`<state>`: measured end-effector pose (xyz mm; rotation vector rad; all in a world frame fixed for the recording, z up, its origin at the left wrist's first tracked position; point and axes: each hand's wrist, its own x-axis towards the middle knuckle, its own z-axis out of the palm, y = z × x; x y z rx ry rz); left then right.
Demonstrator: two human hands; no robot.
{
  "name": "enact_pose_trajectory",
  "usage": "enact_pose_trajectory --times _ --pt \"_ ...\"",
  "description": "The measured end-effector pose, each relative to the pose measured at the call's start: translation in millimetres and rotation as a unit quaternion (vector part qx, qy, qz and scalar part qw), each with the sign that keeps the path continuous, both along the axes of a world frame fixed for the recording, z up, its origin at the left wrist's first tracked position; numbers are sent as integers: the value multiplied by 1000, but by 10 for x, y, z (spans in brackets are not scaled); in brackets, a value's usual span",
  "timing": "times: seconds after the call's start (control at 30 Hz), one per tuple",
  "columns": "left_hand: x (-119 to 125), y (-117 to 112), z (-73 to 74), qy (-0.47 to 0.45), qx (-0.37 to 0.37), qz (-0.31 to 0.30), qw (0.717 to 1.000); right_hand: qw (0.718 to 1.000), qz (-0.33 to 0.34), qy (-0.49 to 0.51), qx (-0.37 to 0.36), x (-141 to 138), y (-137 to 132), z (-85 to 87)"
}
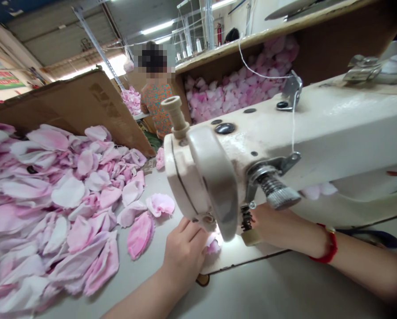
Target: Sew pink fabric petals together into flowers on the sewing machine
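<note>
A white sewing machine crosses the view, its head hanging over the lit sewing spot. My left hand rests on the bed just left of the needle area, fingers curled and closed on the edge of a small pink fabric piece. The machine head hides most of that piece and the needle. My right hand reaches in behind the head from the right, with a red bracelet at the wrist; its fingers are hidden. Beside my left hand lie a pink petal-shaped piece and a paler one.
A big heap of pink and white fabric petals covers the left of the table, against a cardboard panel. More petals fill a box behind the machine. A blue-handled object lies at right. Another person is farther back.
</note>
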<state>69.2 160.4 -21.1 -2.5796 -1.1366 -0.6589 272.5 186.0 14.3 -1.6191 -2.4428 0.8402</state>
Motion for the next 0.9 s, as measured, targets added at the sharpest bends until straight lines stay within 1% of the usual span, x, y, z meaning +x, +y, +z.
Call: enact_pose_trajectory --times 0.1,0.17,0.3,0.43,0.57,0.77,0.9 --pt "24 4 11 0 -12 -30 999 1000 7 3 -3 -3 -7 12" --pt "29 6 18 1 -21 -38 999 1000 9 1 8 6 -1 -6" --pt "12 9 27 -4 -45 -29 999 1000 12 -3 28 33 28 -81" --pt "-14 3 26 -24 -48 -24 998 999 28 2 36 49 46 -130" --pt "-13 -9 18 -4 -53 -33 998 998 32 -7 50 42 36 -103" --pt "19 -30 -6 40 -51 -20 998 996 30 -25 76 48 0 -27" --pt "22 -59 -16 26 -54 -39 997 994 36 -31 97 53 -10 -96"
